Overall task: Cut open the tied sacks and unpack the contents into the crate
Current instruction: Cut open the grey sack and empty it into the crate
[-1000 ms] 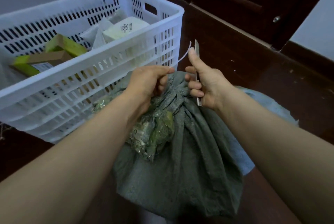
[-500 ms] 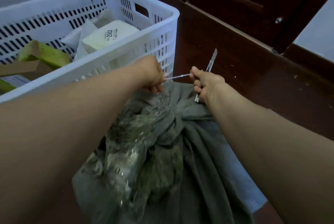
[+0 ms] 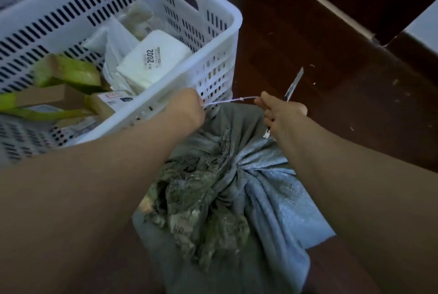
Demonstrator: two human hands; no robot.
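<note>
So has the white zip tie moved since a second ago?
Yes. The zip tie stood upright beside the corner of the crate; now it stretches level between left hand and right hand, low against that corner.

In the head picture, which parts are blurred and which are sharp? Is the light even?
Head view: the green boxes and the near left end of the crate are smeared; the 2002 label on the white pack, the white tie and the knife read fairly sharp. Head view: light is soft, without hard shadows; the dark floor keeps little detail.
</note>
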